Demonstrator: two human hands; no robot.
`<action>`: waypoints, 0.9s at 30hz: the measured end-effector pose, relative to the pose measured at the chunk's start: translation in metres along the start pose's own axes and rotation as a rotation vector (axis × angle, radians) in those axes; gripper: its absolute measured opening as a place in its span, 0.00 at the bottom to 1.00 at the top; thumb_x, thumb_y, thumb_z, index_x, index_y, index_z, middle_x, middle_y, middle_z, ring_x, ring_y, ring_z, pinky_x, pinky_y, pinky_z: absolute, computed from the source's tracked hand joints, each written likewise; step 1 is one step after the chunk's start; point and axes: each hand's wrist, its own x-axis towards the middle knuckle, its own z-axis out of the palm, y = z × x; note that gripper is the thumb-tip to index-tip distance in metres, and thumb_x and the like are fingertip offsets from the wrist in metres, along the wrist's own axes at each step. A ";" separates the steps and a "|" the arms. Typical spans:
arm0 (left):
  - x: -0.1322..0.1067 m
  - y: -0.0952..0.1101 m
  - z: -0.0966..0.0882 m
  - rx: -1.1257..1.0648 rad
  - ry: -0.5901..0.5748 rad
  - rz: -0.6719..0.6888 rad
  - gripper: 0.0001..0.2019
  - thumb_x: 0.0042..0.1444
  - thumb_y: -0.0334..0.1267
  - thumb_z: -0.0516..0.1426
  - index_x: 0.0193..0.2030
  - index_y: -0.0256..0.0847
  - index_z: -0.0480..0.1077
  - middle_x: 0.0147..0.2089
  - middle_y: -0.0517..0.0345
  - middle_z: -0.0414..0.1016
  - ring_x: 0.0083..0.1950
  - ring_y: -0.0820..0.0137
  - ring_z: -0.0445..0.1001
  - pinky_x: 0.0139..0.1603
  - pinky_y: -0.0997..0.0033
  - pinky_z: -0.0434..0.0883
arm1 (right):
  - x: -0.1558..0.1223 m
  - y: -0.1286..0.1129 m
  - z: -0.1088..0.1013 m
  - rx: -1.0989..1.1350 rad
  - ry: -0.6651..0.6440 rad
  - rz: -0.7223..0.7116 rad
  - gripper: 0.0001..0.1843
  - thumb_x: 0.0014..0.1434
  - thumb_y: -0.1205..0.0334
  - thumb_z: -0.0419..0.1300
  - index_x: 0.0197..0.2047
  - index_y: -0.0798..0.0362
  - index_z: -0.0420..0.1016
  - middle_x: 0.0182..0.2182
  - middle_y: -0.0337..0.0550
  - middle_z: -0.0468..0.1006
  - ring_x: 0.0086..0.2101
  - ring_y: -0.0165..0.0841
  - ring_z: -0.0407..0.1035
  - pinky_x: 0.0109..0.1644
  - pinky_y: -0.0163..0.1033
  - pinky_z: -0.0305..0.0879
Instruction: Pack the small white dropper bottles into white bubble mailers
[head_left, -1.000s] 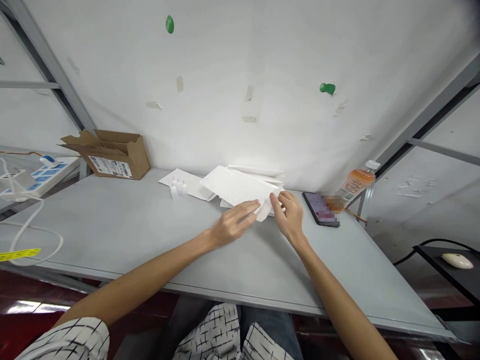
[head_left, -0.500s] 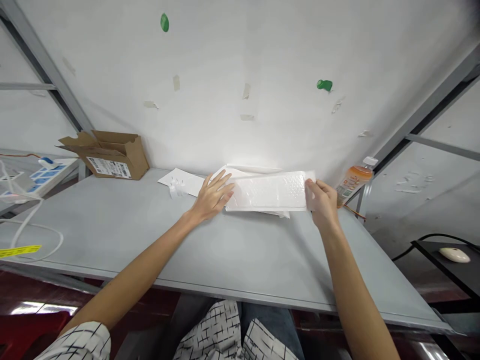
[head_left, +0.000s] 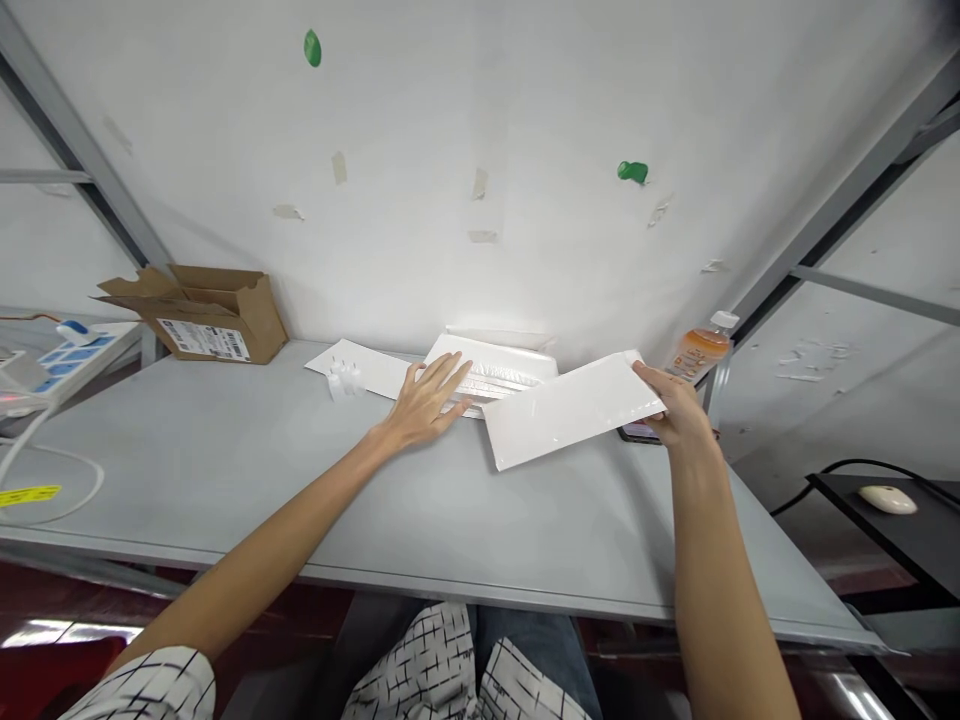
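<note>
Separated since the earlier view, a white bubble-padded packet (head_left: 499,367) lies under the open, spread left hand (head_left: 424,405), while the right hand (head_left: 676,412) pinches one end of a flat white rectangular sleeve (head_left: 566,412); a loose pinch could drop it onto the black phone (head_left: 636,433).

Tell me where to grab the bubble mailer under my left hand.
Pinch the white bubble mailer at its near left edge, coming from the front, fingers under, thumb on top. It lies flat on the grey table, your left hand is there, and the white sheet in your right hand crowds its right end.
</note>
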 end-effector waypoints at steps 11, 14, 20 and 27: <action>-0.003 0.039 -0.025 -0.358 0.086 0.230 0.41 0.59 0.65 0.54 0.73 0.44 0.53 0.70 0.41 0.60 0.71 0.50 0.59 0.68 0.48 0.60 | -0.052 0.006 0.084 0.122 -0.410 0.026 0.19 0.47 0.46 0.71 0.31 0.52 0.74 0.16 0.34 0.70 0.13 0.28 0.60 0.13 0.35 0.59; -0.007 0.045 -0.019 -0.315 -0.022 0.242 0.51 0.53 0.67 0.58 0.75 0.44 0.44 0.73 0.39 0.53 0.73 0.48 0.54 0.69 0.45 0.57 | -0.062 0.013 0.096 0.007 -0.600 0.152 0.19 0.46 0.49 0.72 0.34 0.54 0.75 0.20 0.38 0.76 0.18 0.31 0.69 0.20 0.36 0.68; -0.014 0.031 -0.006 -0.311 -0.206 0.183 0.46 0.49 0.57 0.64 0.72 0.43 0.53 0.65 0.40 0.63 0.66 0.47 0.62 0.63 0.43 0.62 | -0.066 0.022 0.099 -0.322 -0.751 0.322 0.13 0.51 0.58 0.68 0.31 0.60 0.76 0.23 0.49 0.81 0.19 0.33 0.74 0.26 0.36 0.72; -0.016 0.030 -0.012 -0.310 -0.277 0.178 0.38 0.49 0.50 0.63 0.65 0.42 0.60 0.51 0.45 0.68 0.51 0.54 0.69 0.53 0.51 0.67 | -0.068 0.042 0.108 -0.533 -0.677 0.348 0.04 0.49 0.68 0.62 0.24 0.58 0.73 0.18 0.47 0.79 0.17 0.33 0.72 0.22 0.35 0.71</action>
